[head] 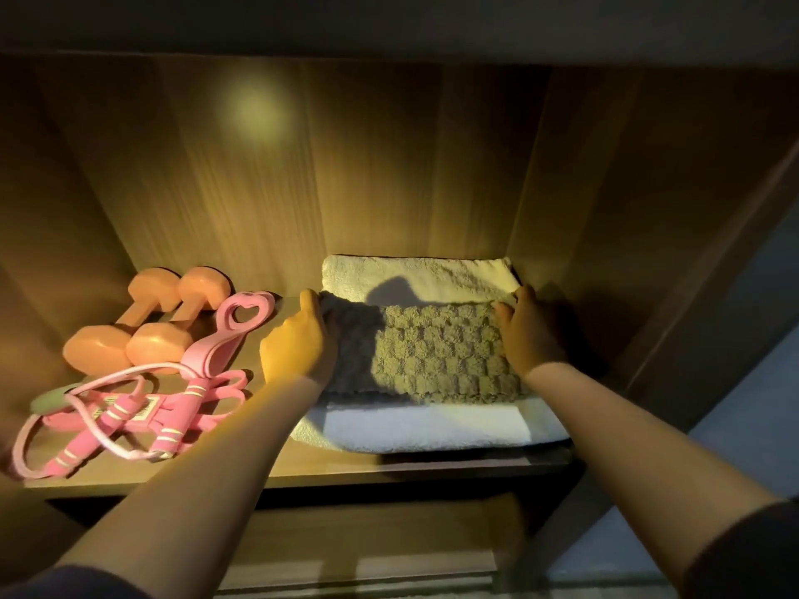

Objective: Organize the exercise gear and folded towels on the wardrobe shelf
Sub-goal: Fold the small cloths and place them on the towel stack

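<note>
My left hand (298, 335) clasps the grey towel (441, 352) at its nine-o'clock edge, fingers hidden beneath. My right hand (531, 335) lies at three o'clock, its hold lost in shadow. The towel sits atop the white towel (432, 428).

Single head-worn view here, wide-angle, facing forward and slightly down into the wardrobe shelf (346, 471), close enough that the shelf fills the frame and its upper board (389, 28) crosses the top.

Shelf (276, 464): dumbbells (142, 326), bands (129, 417); white towel (428, 430) (folded)
</note>
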Motion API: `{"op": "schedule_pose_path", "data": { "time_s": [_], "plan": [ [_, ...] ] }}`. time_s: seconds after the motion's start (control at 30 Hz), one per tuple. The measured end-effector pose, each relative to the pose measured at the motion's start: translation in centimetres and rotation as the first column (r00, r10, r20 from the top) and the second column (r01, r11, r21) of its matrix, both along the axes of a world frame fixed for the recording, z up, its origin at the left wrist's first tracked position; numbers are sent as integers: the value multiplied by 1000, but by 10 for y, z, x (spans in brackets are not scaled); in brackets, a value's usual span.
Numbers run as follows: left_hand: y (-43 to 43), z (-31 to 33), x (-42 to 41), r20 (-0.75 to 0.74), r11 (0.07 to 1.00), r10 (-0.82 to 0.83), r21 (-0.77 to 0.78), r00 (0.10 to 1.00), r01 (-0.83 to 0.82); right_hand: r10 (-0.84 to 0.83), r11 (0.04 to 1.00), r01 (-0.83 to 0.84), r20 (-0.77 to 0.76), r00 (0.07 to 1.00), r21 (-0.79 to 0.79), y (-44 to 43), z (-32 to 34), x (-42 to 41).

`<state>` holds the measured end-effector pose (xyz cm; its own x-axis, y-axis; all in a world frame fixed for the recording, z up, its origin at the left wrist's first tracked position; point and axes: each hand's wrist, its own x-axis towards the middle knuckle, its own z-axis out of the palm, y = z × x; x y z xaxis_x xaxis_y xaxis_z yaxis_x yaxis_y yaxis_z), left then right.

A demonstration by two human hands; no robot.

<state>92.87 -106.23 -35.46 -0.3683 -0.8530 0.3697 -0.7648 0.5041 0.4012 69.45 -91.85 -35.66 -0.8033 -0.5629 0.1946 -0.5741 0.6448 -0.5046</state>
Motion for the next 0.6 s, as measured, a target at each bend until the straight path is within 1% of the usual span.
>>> {"op": "schedule_pose_path", "data": {
  "time_s": [0.07,0.1,0.13,0.17,0.2,0.23,0.27,0.3,0.33,0.4,0.47,0.6],
  "plan": [
    [3,-1,-1,105,994,-8,-104,994,19,25,999,-20,-185,982,29,-3,-4,3],
    [5,-1,-5,158,987,-20,-154,987,45,59,998,-59,-249,967,7,-4,-5,9],
    [8,0,-11,203,977,-58,-191,977,98,114,992,-124,-294,949,-15,-6,-6,16],
    [11,-1,-19,253,963,-111,-210,961,167,203,977,-215,-317,927,-4,-10,-6,24],
    [15,-4,-28,302,949,-168,-207,938,237,315,947,-317,-313,896,45,-15,-8,33],
    [21,-8,-36,342,939,-226,-173,912,298,421,907,-402,-269,866,124,-19,-13,42],
    [26,-15,-42,376,931,-277,-121,884,343,490,867,-453,-189,851,208,-23,-19,48],
    [32,-24,-45,413,926,-313,-69,855,372,513,836,-470,-102,852,283,-23,-26,51],
    [36,-34,-45,444,922,-332,-33,832,386,514,813,-469,-47,857,344,-21,-34,50],
    [40,-52,-37,471,923,-320,-41,822,382,518,792,-459,-45,854,403,-13,-47,45],
    [39,-60,-30,479,926,-287,-82,829,369,509,800,-445,-64,858,402,-8,-52,41],
    [43,-64,-20,485,943,-239,-91,841,320,456,830,-386,-90,885,403,-8,-54,40]
  ]
}}
